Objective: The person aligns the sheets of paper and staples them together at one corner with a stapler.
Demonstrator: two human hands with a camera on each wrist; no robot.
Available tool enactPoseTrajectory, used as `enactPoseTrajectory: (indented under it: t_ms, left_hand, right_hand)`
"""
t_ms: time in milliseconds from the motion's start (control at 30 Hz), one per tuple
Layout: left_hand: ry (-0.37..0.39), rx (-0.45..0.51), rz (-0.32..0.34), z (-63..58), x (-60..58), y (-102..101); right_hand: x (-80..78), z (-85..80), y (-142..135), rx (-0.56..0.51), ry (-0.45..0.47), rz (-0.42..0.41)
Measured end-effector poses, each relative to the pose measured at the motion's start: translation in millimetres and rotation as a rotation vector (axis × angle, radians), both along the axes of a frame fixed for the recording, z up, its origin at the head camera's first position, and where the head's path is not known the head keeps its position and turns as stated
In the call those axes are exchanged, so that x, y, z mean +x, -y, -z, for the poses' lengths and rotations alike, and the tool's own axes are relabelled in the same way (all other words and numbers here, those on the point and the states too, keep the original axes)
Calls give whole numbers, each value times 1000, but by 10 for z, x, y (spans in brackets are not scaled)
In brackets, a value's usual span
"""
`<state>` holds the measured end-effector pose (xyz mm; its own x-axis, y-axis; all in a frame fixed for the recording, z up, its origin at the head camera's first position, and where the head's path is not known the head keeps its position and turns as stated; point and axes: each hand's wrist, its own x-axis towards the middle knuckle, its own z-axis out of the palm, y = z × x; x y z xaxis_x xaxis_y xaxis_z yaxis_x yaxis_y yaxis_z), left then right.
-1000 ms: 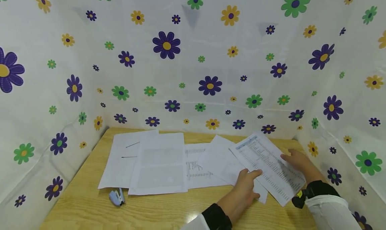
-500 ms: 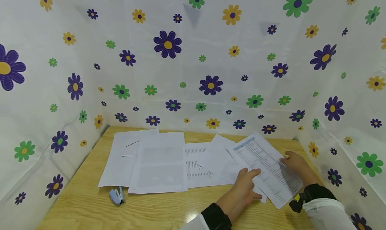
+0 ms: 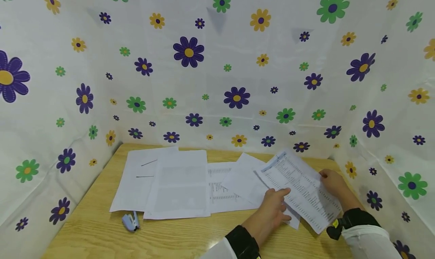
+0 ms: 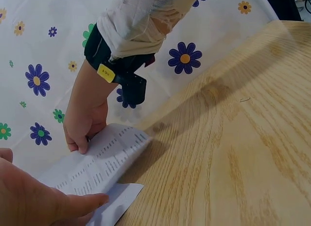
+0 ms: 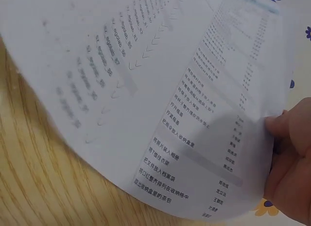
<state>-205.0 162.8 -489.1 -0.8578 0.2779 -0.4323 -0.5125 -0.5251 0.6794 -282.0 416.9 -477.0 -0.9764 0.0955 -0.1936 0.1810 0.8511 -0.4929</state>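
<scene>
White cloth printed with purple, green and yellow flowers point(image 3: 204, 74) surrounds a light wood-grain tabletop point(image 3: 176, 238). At its right side, the right hand point(image 3: 333, 182) holds a white printed paper sheet point(image 3: 299, 191) by its right edge in a narrow grip, near corner raised. The left hand point(image 3: 271, 209), its grip wide, is at the sheet's left edge. Farther left, a pale-blue stapler point(image 3: 131, 222) lies near overlapping white sheets point(image 3: 181, 179).

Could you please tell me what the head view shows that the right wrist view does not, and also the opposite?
Only the head view: the stapler, the left hand and the sheet with two dark lines.
Only the right wrist view: clear tick marks on the printed sheet.
Both views: the right hand, its fingers holding that printed sheet, plus the wooden table and flowered cloth.
</scene>
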Motion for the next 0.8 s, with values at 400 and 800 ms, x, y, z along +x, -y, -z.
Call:
enactPoseTrajectory:
  t_ms: [400, 800]
  left_hand:
    - [-82, 16, 7, 87, -93, 17]
    - [-329, -334, 59, 55, -400, 446]
  right_hand:
    - [57, -26, 37, -174, 35, 70]
    - [186, -101, 305, -353, 26, 51]
